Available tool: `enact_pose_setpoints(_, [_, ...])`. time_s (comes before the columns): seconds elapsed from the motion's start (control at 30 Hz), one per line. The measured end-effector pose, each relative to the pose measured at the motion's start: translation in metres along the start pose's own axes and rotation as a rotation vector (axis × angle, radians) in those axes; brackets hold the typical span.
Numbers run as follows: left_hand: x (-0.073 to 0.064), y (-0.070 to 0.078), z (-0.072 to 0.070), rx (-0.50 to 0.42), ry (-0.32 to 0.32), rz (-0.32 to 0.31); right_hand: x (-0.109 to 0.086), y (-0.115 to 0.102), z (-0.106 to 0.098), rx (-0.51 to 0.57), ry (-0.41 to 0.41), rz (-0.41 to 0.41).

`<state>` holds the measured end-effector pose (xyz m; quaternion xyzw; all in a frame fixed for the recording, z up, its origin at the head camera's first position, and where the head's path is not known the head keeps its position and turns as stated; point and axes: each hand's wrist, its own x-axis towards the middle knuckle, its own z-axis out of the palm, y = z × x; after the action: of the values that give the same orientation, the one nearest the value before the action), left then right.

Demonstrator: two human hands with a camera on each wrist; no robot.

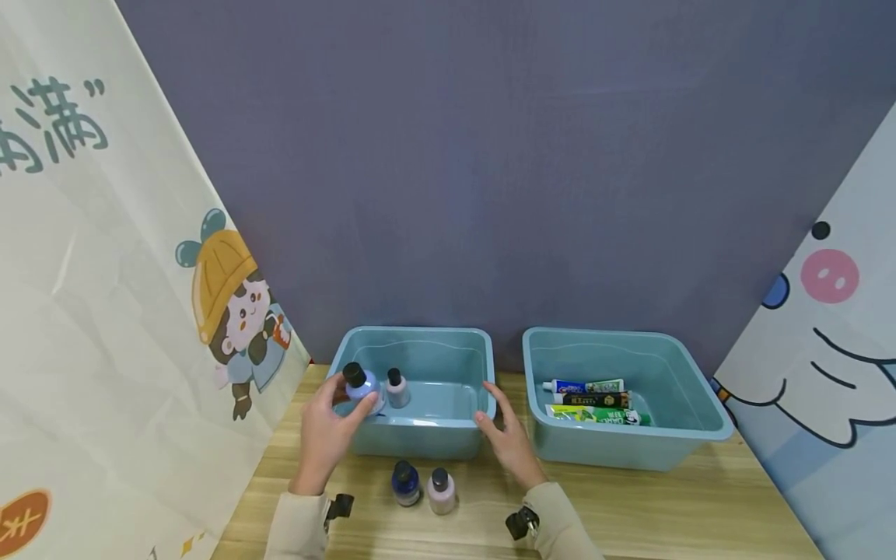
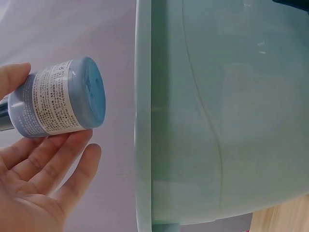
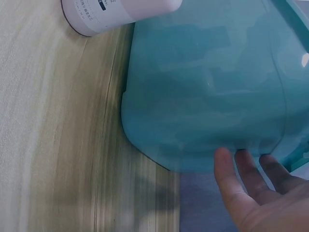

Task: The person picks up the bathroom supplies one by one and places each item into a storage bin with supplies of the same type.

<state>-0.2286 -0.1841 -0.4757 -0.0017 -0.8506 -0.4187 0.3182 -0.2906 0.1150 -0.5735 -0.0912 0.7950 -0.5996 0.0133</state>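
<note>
From the head view, I see the left hand (image 1: 327, 428) grasping a periwinkle-blue, round, black-capped plastic bottle (image 1: 365, 393) over the left end of a blue-green plastic bin (image 1: 420, 442). A small pale-pink black-capped bottle (image 1: 398, 390) stands inside, just beside it. The right hand (image 1: 509, 439) is at the bin's right front corner, thumb and forefinger spread. Nearer the person, a dark-blue black-capped bottle (image 1: 405, 485) and a pale-pink cylindrical bottle (image 1: 442, 493) stand upright on the wood-grain table (image 1: 630, 513). A second blue-green bin (image 1: 609, 449), to the right, holds three colourful toothpaste tubes (image 1: 593, 400). I'd judge the step in hand to be handling the bottles at the left bin, one bottle being in the grasp.

From the left wrist, the thumb is on one side of the labelled bottle and the fingers on the other, its base turned toward us and clear of the bin's rim. To my mind, a next move of setting it down would call for lowering it level, away from its pink neighbour.

From the right wrist, three extended fingers meet the bin's side, clenched on nothing; steadying seems their use.
</note>
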Motion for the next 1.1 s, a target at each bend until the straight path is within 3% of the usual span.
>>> enact_pose_setpoints(0.53, [0.015,0.002,-0.002,0.091,-0.035,-0.05,0.001,0.002,0.0,-0.005,0.001,0.002])
enact_pose_setpoints(0.73, [0.026,0.005,-0.004,0.089,-0.063,-0.028,0.001,0.0,-0.001,0.001,-0.004,0.018])
enact_pose_setpoints(1.1, [0.042,0.006,-0.004,0.184,-0.117,0.03,-0.001,-0.001,0.0,0.019,-0.012,0.005])
